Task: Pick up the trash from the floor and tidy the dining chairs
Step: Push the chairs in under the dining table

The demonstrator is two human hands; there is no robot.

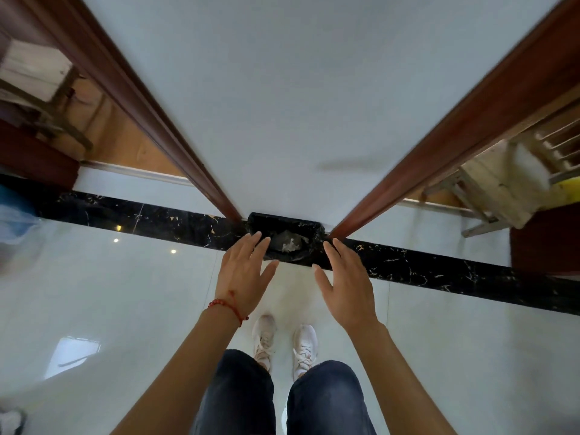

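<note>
- Black-lined bin (285,241) is seen on the floor (125,293) against the white wall (282,89), between two wooden door frames.
- Crumpled trash (290,244) is seen inside the bin.
- Left hand (243,271) is spread open, nothing held, fingertips at the bin's left rim.
- Right hand (346,285) is spread open, empty, beside the right rim.
- Wooden chairs are glimpsed through the side doorways, blurred.

- Stool (37,70), upper left: motion-blurred, cut by the left edge.
- Chair (514,180), right: blurred, its back cut by the right edge.
- Bin (284,238), centre: near rim hidden behind the fingers (255,246); the pale contents are too small to tell.
- Blue-and-clear bag (15,218), left edge: blurred, cropped.
- White object (11,422), lower left corner: cut off, unidentifiable.
- Both forearms and legs run out at the bottom edge.
</note>
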